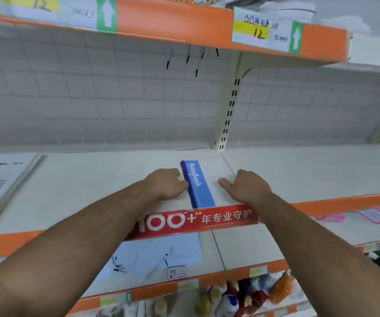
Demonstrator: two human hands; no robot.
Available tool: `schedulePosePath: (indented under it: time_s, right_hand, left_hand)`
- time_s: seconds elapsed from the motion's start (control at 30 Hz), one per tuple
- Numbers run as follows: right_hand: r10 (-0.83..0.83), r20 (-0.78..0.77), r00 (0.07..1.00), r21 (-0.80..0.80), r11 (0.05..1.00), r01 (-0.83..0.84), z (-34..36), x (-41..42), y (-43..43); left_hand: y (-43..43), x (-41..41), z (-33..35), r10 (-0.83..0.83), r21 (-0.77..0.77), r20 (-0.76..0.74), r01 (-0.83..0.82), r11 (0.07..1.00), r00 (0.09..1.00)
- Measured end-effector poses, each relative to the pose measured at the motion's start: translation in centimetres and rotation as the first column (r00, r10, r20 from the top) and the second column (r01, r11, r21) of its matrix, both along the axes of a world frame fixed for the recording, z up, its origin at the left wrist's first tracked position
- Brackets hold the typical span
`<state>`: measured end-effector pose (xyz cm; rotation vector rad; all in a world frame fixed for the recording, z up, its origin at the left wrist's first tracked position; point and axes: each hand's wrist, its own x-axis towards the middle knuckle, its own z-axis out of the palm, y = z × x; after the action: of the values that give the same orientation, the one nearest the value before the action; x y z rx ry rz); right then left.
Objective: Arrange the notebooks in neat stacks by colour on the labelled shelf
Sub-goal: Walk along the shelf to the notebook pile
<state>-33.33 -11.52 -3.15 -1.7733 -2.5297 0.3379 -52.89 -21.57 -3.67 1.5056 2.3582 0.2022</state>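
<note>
- Head view: a thick notebook (198,184), with a blue spine band printed "Notebook" in white and a white cover, lies flat on the white metal shelf (93,179). It is mid-frame, its long side runs from 12 to 6 o'clock, and its near end is right at the red banner strip (196,219) lettered "100+" on the shelf's front edge.
- The left hand (166,183) is at 9 o'clock of the notebook. Its grip is closed, with the fingers curled and pressed against the dark blue side of the spine.
- The right hand (248,187) is at 3 o'clock of the notebook, its thumb stretched toward 9 o'clock and resting on the white cover. The other fingers are hidden behind the hand, so I cannot tell whether this grip clamps the edge.
- A grey-and-white booklet (1,184) lies on the same shelf at 9 o'clock, well apart from the notebook.
- At 12 o'clock stand a white wire-grid back panel (93,94) and a slotted white upright post (229,110). Above them, a white-and-yellow price label (260,30) marked "12" sits on an orange shelf edge.
- At 6 o'clock, a pale blue paper packet (157,255) lies on the lower shelf, with blurred coloured bottles (241,291) beneath it.
</note>
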Motion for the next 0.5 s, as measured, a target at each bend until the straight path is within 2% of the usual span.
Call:
schedulePosePath:
  time_s: [0.17, 0.37, 0.5]
  right_hand:
    - [0.037, 0.030, 0.999, -0.097, 0.995, -0.034, -0.4, -0.3, 2.1]
    - [0.055, -0.099, 0.994, -0.156, 0.985, -0.070, -0.9, -1.4, 3.8]
    - [-0.017, -0.196, 0.980, -0.232, 0.972, -0.030, -1.2, -1.3, 4.9]
  left_hand:
    - [1.0, 0.6, 0.7, 0.051, -0.071, -0.013, -0.051, 0.996, 0.999]
    - [1.6, 0.8, 0.0, 0.118, -0.052, 0.027, -0.116, 0.992, 0.993]
    - [1.9, 0.7, -0.4, 0.117, -0.040, 0.020, -0.116, 0.992, 0.993]
